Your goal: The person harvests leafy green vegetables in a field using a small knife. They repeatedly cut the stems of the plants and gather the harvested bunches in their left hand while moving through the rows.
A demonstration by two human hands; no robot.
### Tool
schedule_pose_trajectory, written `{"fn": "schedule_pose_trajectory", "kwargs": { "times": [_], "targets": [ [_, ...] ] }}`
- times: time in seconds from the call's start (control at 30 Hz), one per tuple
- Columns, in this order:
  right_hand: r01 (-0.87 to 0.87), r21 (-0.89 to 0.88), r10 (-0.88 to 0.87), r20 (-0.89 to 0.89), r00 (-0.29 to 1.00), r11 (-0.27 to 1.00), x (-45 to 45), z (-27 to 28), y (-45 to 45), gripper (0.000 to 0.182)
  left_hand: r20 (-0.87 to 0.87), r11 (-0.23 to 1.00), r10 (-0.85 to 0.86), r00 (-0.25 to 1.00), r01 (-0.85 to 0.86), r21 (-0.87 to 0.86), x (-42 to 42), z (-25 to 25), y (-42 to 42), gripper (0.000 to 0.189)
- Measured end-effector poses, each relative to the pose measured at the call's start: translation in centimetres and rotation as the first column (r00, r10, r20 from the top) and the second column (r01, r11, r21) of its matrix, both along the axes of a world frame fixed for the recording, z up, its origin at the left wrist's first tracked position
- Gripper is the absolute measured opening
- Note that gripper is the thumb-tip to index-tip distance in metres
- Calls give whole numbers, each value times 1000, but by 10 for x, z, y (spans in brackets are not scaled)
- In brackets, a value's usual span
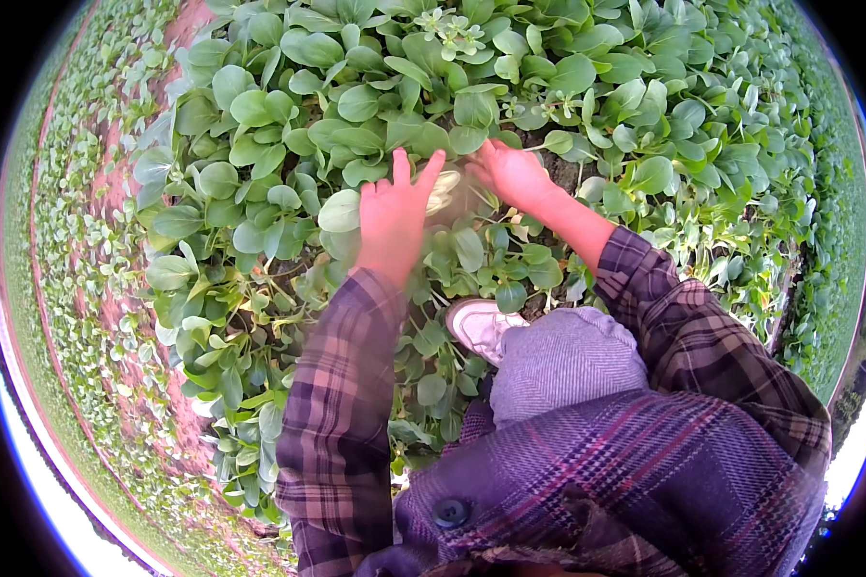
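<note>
Low leafy green plants [357,103] with rounded leaves and pale stalks spread in front of me. My left hand [397,209] is over them with its back up, two fingers stretched forward. It holds a leafy plant [340,211]; one broad pale leaf shows left of the hand and a cluster of pale stalks [442,192] on its right. A little to the right, my right hand [509,172] reaches in among the leaves. Its fingertips are partly hidden at the base of a plant, and whether they grip anything cannot be told.
My shoe [482,328] and bent knee [566,360] are close below the hands, among more plants. Dark soil [564,173] shows between stems by my right hand. On the left runs a reddish soil strip [112,169] with smaller plants. Small-leaved plants [449,32] stand among the crop ahead.
</note>
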State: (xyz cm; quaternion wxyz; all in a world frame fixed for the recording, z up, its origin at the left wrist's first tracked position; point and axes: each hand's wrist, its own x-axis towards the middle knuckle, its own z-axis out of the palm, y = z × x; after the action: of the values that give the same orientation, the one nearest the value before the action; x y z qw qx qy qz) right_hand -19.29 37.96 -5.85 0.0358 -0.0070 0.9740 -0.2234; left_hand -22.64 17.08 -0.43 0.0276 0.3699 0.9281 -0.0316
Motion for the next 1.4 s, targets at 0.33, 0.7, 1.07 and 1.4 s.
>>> {"fn": "schedule_pose_trajectory", "kwargs": {
  "times": [0.33,0.7,1.07,1.4],
  "targets": [
    [-6,17,5,66,998,1000,-11,0,8,29,148,973,181,972,-199,118,-8,-29,-29,53],
    [607,-645,-232,574,786,464,13,12,12,33,9,946,-13,1000,9,323,23,8,-55,54],
    [560,-811,-99,579,809,-169,11,38,-33,23,235,848,2,972,-126,515,50,21,-84,72],
    [437,-900,-103,435,895,-2,28,72,-46,24,835,641,-216,507,-571,513,4,57,-45,69]
  ]
}}
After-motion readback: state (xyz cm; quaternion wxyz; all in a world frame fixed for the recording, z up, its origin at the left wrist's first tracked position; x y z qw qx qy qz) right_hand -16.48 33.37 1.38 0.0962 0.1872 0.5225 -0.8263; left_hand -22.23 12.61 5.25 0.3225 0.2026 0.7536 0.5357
